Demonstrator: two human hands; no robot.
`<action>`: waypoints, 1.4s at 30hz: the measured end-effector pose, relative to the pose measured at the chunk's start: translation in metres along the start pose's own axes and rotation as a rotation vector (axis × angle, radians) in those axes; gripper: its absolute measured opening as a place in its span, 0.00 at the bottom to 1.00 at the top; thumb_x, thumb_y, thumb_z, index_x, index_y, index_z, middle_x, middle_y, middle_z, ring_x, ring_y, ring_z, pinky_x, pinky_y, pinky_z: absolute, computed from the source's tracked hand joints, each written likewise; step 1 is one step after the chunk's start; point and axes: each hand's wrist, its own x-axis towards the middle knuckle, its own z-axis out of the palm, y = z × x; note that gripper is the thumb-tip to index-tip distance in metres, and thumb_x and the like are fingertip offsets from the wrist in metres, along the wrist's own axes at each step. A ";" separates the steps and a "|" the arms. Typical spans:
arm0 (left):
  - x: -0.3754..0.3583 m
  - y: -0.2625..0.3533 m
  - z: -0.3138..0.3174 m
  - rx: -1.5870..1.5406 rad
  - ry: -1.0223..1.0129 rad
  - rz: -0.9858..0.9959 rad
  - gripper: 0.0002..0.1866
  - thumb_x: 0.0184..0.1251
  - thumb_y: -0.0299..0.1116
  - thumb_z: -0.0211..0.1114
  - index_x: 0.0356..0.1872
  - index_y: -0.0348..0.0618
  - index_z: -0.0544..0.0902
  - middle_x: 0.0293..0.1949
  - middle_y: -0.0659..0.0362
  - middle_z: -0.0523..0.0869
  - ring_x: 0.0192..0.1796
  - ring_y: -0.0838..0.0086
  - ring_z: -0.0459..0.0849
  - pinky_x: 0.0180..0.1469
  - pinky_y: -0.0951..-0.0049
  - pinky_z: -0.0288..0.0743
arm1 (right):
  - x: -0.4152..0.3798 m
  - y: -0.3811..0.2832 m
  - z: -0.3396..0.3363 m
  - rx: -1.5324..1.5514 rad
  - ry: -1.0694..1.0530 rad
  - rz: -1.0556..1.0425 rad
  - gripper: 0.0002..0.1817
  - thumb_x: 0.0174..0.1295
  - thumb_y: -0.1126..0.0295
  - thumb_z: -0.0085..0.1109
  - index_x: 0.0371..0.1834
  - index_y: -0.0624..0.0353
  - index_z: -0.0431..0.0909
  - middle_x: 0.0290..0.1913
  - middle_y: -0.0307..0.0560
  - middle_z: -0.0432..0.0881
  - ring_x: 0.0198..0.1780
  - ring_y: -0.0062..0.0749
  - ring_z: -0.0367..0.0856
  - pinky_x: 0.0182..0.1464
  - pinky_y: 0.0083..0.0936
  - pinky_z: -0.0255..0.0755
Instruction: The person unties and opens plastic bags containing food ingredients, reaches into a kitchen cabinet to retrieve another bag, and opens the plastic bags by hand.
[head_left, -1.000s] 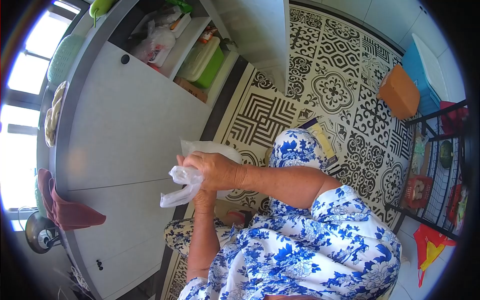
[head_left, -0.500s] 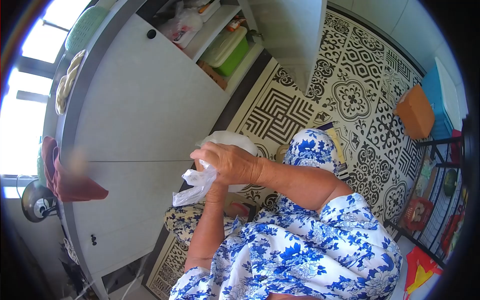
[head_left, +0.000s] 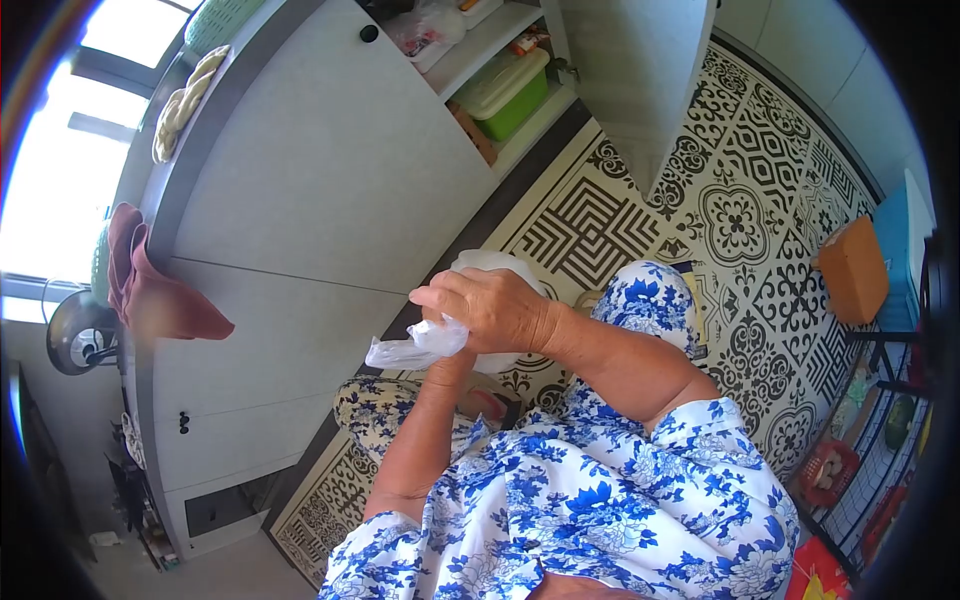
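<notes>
A white plastic bag [head_left: 497,263] hangs beneath my two hands, and its gathered top sticks out to the left of them. My right hand [head_left: 490,308] is closed round the gathered neck of the bag. Below and partly behind it is my left hand [head_left: 455,364], whose fingers are mostly hidden by the right hand and the plastic. The two hands are pressed together. What the bag contains cannot be made out.
Grey cabinet doors [head_left: 320,150] stand at the left. An open door [head_left: 635,90] shows shelves with a green box [head_left: 510,95]. A red cloth [head_left: 165,290] hangs over the counter edge. At the right are an orange box [head_left: 855,270] and a black rack [head_left: 850,500].
The view has turned, so the cabinet and floor appear shifted. My right hand has closed further over the bag's neck, and less of the gathered top shows.
</notes>
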 end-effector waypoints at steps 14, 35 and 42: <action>-0.006 -0.028 -0.023 0.127 -0.017 0.017 0.12 0.62 0.34 0.61 0.42 0.38 0.78 0.41 0.54 0.80 0.44 0.64 0.78 0.46 0.66 0.72 | -0.008 0.012 -0.002 0.162 -0.280 0.154 0.49 0.38 0.57 0.74 0.65 0.61 0.58 0.60 0.55 0.66 0.62 0.46 0.64 0.66 0.38 0.58; 0.004 -0.035 -0.006 -0.077 0.014 -0.173 0.08 0.59 0.32 0.59 0.36 0.39 0.79 0.39 0.51 0.77 0.40 0.58 0.77 0.41 0.60 0.70 | -0.012 0.018 0.025 0.129 -0.109 0.329 0.34 0.46 0.63 0.67 0.57 0.60 0.65 0.50 0.52 0.76 0.52 0.45 0.73 0.58 0.39 0.61; 0.027 0.012 -0.033 0.124 -0.055 0.039 0.11 0.55 0.33 0.63 0.34 0.37 0.78 0.40 0.48 0.77 0.43 0.55 0.75 0.45 0.57 0.68 | -0.006 0.032 0.021 0.023 0.114 0.251 0.18 0.51 0.62 0.61 0.44 0.56 0.72 0.39 0.47 0.81 0.44 0.41 0.78 0.51 0.34 0.67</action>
